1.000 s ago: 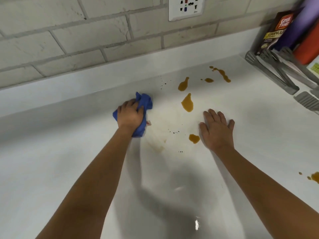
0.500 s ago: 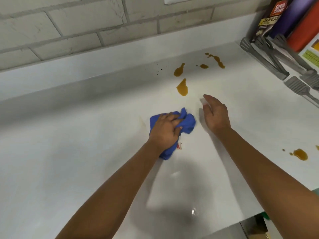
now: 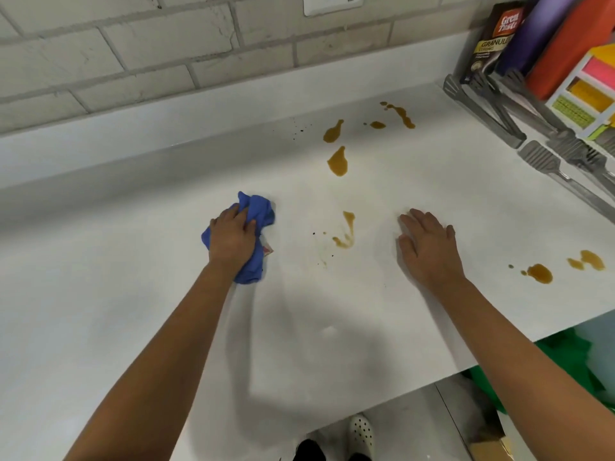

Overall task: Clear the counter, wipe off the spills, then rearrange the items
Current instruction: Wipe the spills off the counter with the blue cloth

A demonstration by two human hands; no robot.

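So I've got the left hand (image 3: 232,239) bunched down on the cloth (image 3: 256,211), fingers curled over it and gripping, blue fabric poking out past the fingertips and back under the wrist, which I figure is the way to keep pressure on while scrubbing. The right hand (image 3: 429,242) is flat on the counter (image 3: 133,311), fingers straight and close together, holding nothing, looks like it's just bracing. Between the two sets of fingers sits a half-smeared spill (image 3: 346,231) with a few dark specks beside it, so that's probably next. Off to the right of the right hand there are two more brown puddles (image 3: 540,272) near the edge. Beyond the fingertips, toward the wall, more drips (image 3: 337,161) and a trail (image 3: 401,115). Far right, tongs (image 3: 486,108) and spatulas (image 3: 545,161) lie by some boxes (image 3: 496,41), close enough to that trail that I'd watch the cloth there.
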